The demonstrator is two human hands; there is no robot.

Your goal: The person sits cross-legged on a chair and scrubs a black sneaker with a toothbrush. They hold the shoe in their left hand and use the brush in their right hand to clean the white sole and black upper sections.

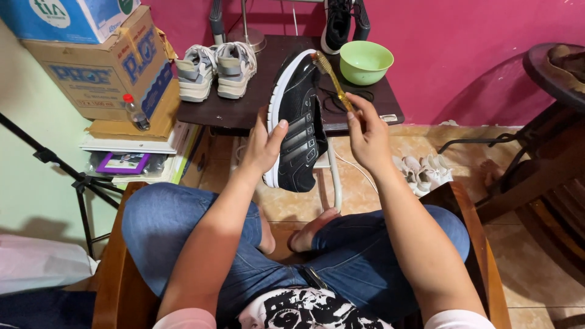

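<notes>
My left hand [263,145] holds a black sneaker [300,122] with grey stripes and a white sole, toe pointing away, above the front of a dark low table [244,103]. My right hand [368,135] grips a yellow toothbrush [333,79] by its handle; the brush head touches the toe end of the sneaker. I sit cross-legged in blue jeans on a wooden chair [116,268].
On the table stand a pair of grey-white sneakers [216,70], a green bowl [365,61] and a black shoe [337,23]. Cardboard boxes [103,67] and a small bottle [135,113] are at left, a tripod [79,183] below. White sandals [423,170] lie on the floor; dark wooden furniture [548,146] stands right.
</notes>
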